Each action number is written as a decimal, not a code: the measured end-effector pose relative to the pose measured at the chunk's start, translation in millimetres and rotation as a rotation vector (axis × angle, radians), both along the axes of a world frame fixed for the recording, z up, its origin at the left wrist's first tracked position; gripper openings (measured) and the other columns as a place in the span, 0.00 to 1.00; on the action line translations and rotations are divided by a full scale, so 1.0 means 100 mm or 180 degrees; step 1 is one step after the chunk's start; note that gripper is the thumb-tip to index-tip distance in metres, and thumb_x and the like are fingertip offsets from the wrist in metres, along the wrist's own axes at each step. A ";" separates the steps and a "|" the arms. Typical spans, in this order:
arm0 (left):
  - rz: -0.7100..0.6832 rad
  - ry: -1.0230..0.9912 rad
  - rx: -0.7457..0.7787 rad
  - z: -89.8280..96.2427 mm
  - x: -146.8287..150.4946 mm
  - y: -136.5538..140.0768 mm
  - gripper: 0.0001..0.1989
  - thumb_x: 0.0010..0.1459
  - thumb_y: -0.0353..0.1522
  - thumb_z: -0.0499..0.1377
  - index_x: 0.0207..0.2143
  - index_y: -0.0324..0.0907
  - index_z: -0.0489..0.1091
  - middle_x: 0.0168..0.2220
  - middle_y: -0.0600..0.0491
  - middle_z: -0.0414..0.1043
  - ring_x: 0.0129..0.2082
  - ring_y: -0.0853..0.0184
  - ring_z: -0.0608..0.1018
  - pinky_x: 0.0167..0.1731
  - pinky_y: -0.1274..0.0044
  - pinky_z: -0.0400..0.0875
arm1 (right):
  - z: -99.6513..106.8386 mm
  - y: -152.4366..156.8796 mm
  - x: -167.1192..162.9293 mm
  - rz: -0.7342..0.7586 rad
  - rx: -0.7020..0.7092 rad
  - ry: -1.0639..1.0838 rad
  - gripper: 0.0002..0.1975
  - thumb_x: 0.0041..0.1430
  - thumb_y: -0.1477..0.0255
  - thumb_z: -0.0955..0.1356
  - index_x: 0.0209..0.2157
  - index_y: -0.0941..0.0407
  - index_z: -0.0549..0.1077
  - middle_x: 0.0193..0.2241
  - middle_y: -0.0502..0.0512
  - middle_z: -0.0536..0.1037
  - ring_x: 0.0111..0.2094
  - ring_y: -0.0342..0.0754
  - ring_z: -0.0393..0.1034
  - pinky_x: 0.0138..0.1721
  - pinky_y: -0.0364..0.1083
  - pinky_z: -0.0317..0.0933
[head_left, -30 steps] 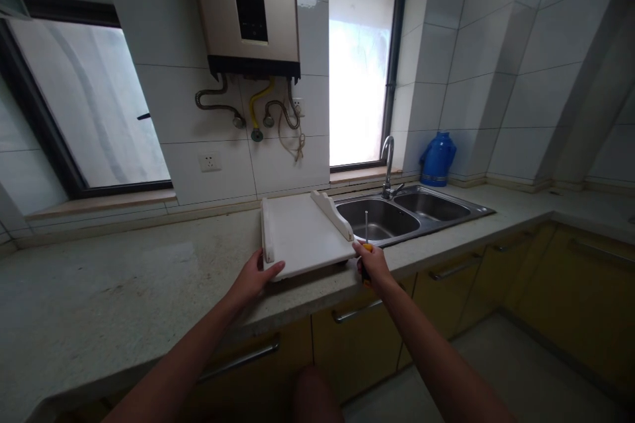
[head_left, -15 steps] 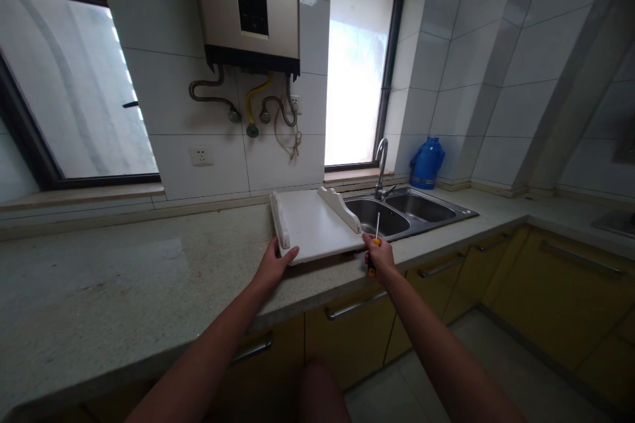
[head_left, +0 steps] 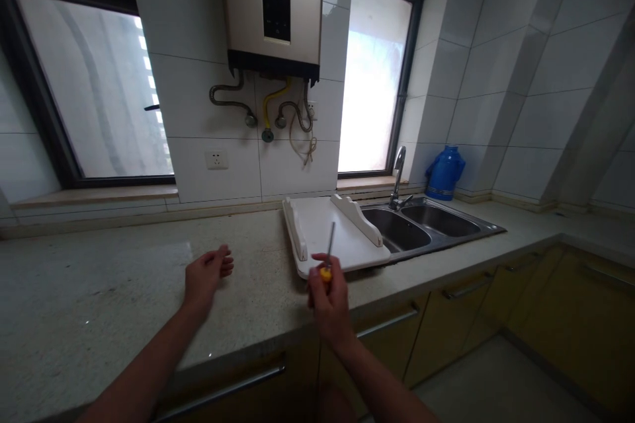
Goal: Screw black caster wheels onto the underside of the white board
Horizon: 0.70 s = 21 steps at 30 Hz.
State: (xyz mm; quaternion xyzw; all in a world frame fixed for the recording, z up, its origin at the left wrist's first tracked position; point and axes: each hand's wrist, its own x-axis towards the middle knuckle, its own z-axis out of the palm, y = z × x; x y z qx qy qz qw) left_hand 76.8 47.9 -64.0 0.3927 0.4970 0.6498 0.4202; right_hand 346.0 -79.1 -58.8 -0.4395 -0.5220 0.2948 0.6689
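Observation:
My right hand point(head_left: 330, 297) is wrapped round a screwdriver with a yellow and dark handle point(head_left: 325, 274). Its metal shaft points up, in front of a white board point(head_left: 325, 225) with two raised, wavy-edged side pieces. The board lies on the counter, its right side by the sink. My left hand point(head_left: 206, 274) is off the board, above the counter to its left. Its fingers are curled and close together; whatever they hold, if anything, is hidden. Small shiny specks lie on the counter near my left forearm, too tiny to name.
The stone counter point(head_left: 124, 277) runs along the tiled wall. A double steel sink point(head_left: 441, 231) with a tap point(head_left: 397, 178) is at the right, and a blue jug-like container point(head_left: 445, 173) stands behind it. A water heater point(head_left: 272, 6) hangs above. Cabinet handles point(head_left: 389, 318) project below the counter edge.
My left hand has let go of the board and moved left. My right hand has left the board's right corner and moved left with the screwdriver. The view has shifted slightly.

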 end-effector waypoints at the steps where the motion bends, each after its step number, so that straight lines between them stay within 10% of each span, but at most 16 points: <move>1: -0.0001 -0.0104 -0.0048 0.03 -0.04 0.08 0.16 0.65 0.44 0.71 0.38 0.39 0.81 0.33 0.45 0.86 0.30 0.61 0.85 0.34 0.71 0.83 | 0.03 0.13 -0.25 0.0184 -0.0019 -0.0127 0.26 0.77 0.50 0.69 0.60 0.57 0.75 0.30 0.46 0.74 0.26 0.40 0.68 0.29 0.41 0.68; 10: -0.0856 -0.1022 -0.0171 0.15 -0.07 0.65 0.33 0.83 0.49 0.42 0.59 0.35 0.77 0.57 0.30 0.84 0.48 0.58 0.90 0.50 0.69 0.84 | -0.09 1.79 -1.50 0.0227 -0.0970 -0.0220 0.20 0.76 0.59 0.73 0.60 0.58 0.76 0.50 0.57 0.81 0.45 0.48 0.79 0.49 0.52 0.79; 21: -0.1498 -0.1058 -0.0187 -0.22 0.03 0.79 0.39 0.69 0.61 0.62 0.61 0.37 0.81 0.63 0.32 0.82 0.63 0.45 0.82 0.61 0.63 0.77 | -0.43 2.06 -1.60 0.0347 -0.0723 0.0019 0.29 0.76 0.56 0.71 0.70 0.56 0.69 0.51 0.58 0.81 0.47 0.51 0.80 0.55 0.58 0.77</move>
